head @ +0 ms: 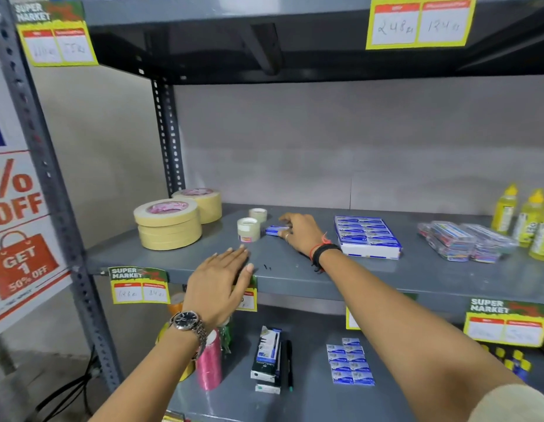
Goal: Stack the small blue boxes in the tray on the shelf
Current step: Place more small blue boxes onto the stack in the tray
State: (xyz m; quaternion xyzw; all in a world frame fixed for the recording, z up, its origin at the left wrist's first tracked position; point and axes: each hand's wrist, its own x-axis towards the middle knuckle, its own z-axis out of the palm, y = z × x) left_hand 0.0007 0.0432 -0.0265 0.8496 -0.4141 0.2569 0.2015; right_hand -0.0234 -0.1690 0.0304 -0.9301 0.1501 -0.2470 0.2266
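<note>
A small blue box [276,230] lies on the grey shelf [295,269] near the frame's centre, with the right hand [298,231] closed around its right end, fingers curled over it. Just right of that hand sits the white tray [368,237], filled with rows of matching blue boxes. Left of the box stand two clear tape rolls [248,229]. The left hand [218,283] hovers flat and unclenched, holding nothing, over the shelf's front edge, lower centre.
</note>
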